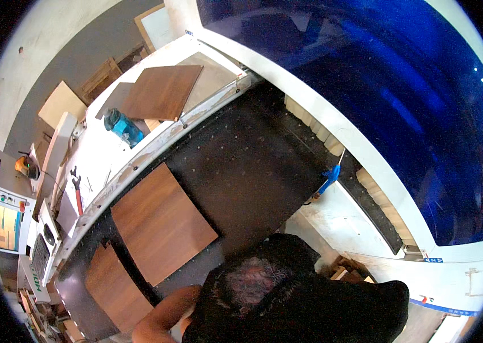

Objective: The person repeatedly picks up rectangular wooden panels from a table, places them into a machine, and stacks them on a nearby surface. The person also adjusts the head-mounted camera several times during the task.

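Note:
Neither of my hands shows; my bare left arm [164, 314] comes out of a black sleeve and runs off the lower edge. Beside that arm lies a brown wood-grain panel [117, 288], partly covered by it. A larger wood-grain panel [164, 223] rests flat on the dark machine bed [253, 166], across a narrow dark gap from the first. My black shirt [304, 303] fills the lower middle and hides part of the bed's near side. My right arm and hand cannot be seen.
A white side table [101, 163] holds a blue bottle [124, 128], a brown board [164, 91] and a red-handled wrench [78, 191]. At far left stands a control screen [7, 227] with a keyboard [41, 254]. A blue-handled tool [328, 180] sits by the machine's blue cover [378, 103].

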{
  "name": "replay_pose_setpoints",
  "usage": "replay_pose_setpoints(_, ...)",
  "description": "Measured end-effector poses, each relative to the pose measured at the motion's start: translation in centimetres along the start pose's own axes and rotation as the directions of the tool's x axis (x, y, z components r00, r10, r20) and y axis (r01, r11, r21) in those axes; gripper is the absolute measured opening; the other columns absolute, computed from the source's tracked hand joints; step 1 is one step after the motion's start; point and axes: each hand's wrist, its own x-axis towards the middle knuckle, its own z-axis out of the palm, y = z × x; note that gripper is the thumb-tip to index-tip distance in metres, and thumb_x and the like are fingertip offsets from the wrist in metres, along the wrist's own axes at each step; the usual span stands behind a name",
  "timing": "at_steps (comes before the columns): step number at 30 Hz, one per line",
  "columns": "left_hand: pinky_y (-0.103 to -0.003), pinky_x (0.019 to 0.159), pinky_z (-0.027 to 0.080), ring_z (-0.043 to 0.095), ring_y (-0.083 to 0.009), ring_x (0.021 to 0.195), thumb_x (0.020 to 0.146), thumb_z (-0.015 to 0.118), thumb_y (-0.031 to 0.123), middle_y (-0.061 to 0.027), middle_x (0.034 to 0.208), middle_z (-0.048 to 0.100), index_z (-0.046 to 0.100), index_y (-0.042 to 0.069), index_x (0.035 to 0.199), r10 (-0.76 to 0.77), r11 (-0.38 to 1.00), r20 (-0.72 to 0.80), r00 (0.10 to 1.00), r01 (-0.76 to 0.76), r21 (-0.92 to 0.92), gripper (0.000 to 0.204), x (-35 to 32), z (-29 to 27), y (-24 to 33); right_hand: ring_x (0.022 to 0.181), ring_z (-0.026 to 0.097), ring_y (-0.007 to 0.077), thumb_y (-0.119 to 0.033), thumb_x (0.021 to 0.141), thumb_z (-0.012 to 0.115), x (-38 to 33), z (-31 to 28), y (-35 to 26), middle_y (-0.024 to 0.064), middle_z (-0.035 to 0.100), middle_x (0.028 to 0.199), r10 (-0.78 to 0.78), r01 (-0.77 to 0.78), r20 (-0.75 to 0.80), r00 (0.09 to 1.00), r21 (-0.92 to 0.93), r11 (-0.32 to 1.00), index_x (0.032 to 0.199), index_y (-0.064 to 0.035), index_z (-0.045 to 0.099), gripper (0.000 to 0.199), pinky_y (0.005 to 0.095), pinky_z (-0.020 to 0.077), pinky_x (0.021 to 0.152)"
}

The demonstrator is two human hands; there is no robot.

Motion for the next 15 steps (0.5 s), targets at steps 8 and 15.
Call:
replay_pose_setpoints(8, -0.048, 0.051, 0.047, 0.059, -0.0289, 0.052, 0.108, 0.057, 0.038, -0.0133, 0.06, 0.058, 0.057, -0.005, 0.131, 0.005, 0.879, -0.217, 0.976, -0.108, -0.464, 0.05, 0.1, 1.9, -6.3, 0.081, 0.066, 0.0227, -0.023, 0.104, 0.057, 9.0, -5.9, -3.2, 0.0106, 0.066, 0.092, 0.053, 0.17, -0.62, 0.783, 0.295, 0.94, 0.105, -0.0003, 0.064, 0.024, 0.0373, 0.0541, 0.075)
replay_pose_setpoints(15, -0.039, 0.086, 0.044, 0.062, -0.025, 0.094, 0.097, 0.05, 0.071, -0.009, 0.09, 0.069, 0.07, 0.001, 0.099, -0.438, 0.899, -0.697, 0.567, 0.261, -0.353, 0.073, -7.0, 4.4, -19.2, 0.113, 0.059, 0.024, 0.01, 0.089, 0.053, 3.9, -15.1, -17.9, 0.0121, 0.061, 0.128, 0.106, 0.757, -0.994, -0.04, 0.039, 0.652, 0.124, -0.0029, 0.062, 0.038, 0.0385, 0.0484, 0.09)
